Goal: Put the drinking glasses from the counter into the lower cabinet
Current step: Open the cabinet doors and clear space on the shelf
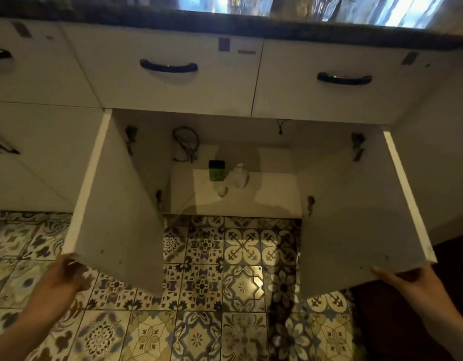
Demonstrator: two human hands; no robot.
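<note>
The left hand [64,276] reaches forward and grips the lower outer corner of the white left cabinet door [115,204]; its fingers curl behind the edge, out of sight. The right hand [405,278] holds the bottom corner of the white right cabinet door [355,209] the same way. Both doors stand wide open. Inside the white lower cabinet [272,196] sit a small green-and-black container [216,171] and a blurred whitish object [239,175]. Glassware on the dark stone desk [173,18] is cut off at the top edge.
</note>
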